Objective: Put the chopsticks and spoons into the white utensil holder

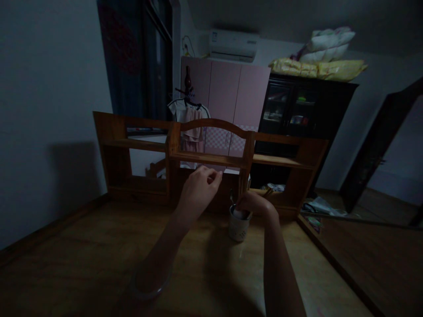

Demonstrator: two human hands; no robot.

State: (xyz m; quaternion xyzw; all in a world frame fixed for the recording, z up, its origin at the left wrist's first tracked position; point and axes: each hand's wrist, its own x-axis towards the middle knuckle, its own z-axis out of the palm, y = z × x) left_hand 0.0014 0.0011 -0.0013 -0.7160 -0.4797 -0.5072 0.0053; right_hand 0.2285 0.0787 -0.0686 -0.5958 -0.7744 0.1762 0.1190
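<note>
1. Nearest me, 1 pale bangle point(150, 294) circles my left forearm, above the wooden tabletop point(198, 273).
2. The cup point(238, 229), pale with small dark marks, stands upright on the tabletop, in front of the shelf unit and right of my left hand.
3. My right hand point(254, 203) bends down over the cup's rim, its fingers inside the mouth. Whether they are spread or pinching anything, I cannot tell.
4. A slim metallic handle point(231, 197) shows at the cup's left edge. Thin sticks point(240, 184) rise behind my right hand; their lower ends are hidden.
5. My left hand point(201, 186) is raised, clear of the cup. The fingers are curled, with thumb and index tips close together; I cannot tell whether they pinch anything.
6. The wooden shelf unit point(211, 158) spans the tabletop's far edge, with 1 arched bay between 2 side sections.
7. Beyond it, clothes point(193, 116) hang on a stand before the pink wardrobe point(224, 88).
8. Right of the wardrobe is the black cabinet point(327, 105), with yellow bundles point(340, 70) on top.
9. The air conditioner point(234, 44) is mounted high above the wardrobe.
</note>
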